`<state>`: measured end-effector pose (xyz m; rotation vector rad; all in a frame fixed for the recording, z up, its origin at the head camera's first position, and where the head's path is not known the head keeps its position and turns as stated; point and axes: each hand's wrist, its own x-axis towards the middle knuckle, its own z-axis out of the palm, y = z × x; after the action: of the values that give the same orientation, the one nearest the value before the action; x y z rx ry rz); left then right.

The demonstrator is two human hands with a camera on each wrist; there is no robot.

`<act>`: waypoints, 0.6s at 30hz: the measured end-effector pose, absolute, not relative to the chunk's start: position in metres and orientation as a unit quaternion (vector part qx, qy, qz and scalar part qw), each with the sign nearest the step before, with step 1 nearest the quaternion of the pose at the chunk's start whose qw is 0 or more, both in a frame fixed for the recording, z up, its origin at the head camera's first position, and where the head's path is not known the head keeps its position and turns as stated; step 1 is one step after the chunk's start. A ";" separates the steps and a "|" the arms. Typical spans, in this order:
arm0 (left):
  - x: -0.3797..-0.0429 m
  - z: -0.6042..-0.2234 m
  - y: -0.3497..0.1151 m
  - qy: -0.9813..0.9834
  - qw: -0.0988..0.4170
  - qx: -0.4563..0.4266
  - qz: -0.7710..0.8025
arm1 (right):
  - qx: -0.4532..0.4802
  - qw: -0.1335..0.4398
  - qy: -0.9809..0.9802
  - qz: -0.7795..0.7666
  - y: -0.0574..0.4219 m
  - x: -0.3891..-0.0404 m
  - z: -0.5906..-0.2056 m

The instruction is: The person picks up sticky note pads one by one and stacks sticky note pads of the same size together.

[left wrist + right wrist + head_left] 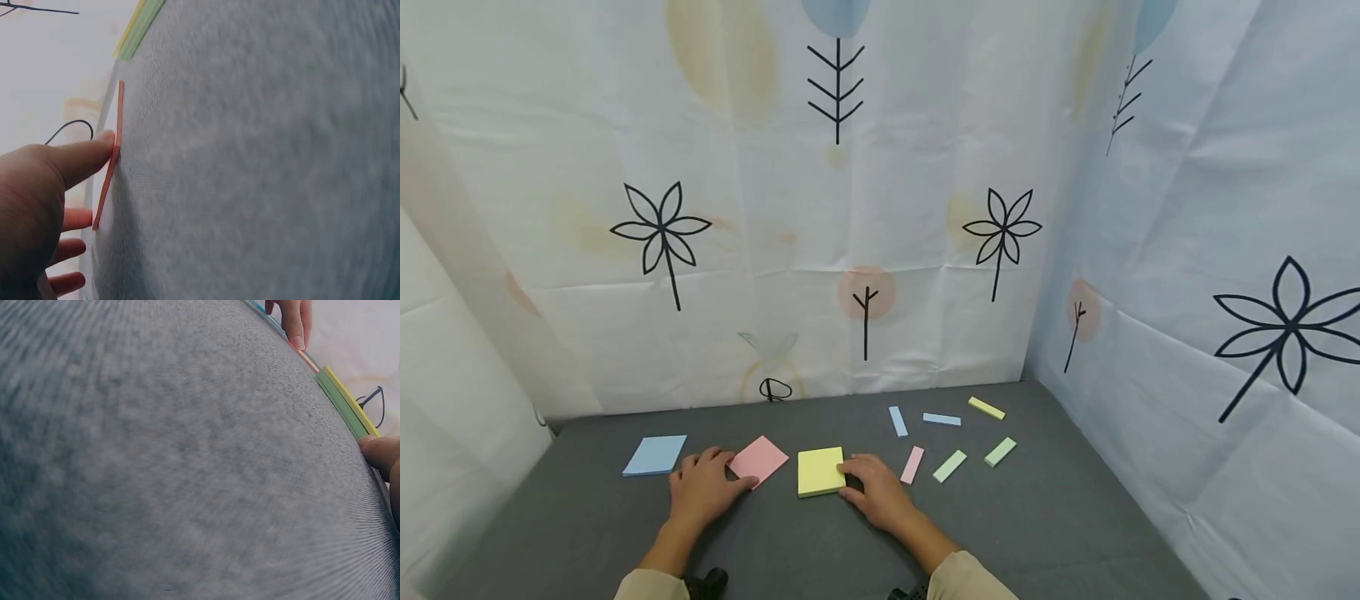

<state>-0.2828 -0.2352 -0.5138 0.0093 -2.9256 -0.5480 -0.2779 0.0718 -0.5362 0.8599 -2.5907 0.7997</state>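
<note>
In the head view my left hand (706,487) holds a pink square sticky-note pad (762,458), turned like a diamond, between thumb and forefinger. The left wrist view shows the thumb against the thin edge of that pink pad (117,147). My right hand (877,493) pinches the right edge of a yellow sticky-note pad (820,471). Seen side-on in the right wrist view, a green layer (340,403) lies beneath the yellow one (351,400). A light-blue square pad (655,456) lies left of my left hand.
Several small strips lie at the right: blue (898,422), another blue (942,420), yellow (987,408), pink (912,465), green (950,467) and another green (1000,452). A grey cloth-like surface (820,554) bears everything. Patterned white curtains (910,208) stand around it.
</note>
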 end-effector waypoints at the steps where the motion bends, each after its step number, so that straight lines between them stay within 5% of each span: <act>1: -0.283 -0.514 -0.234 -0.978 0.080 0.006 -0.190 | 0.299 0.148 -0.901 0.277 0.072 -0.278 -0.536; 8: -0.283 -0.518 -0.230 -0.964 0.088 0.019 -0.250 | 0.306 0.151 -0.898 0.277 0.073 -0.277 -0.537; 18: -0.282 -0.520 -0.227 -0.915 0.178 0.037 -0.361 | 0.307 0.150 -0.898 0.278 0.073 -0.279 -0.536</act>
<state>-0.2816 -0.2271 -0.5200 0.1036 -2.5874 -1.0209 -0.2786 0.0725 -0.5361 0.8812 -2.5791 0.7978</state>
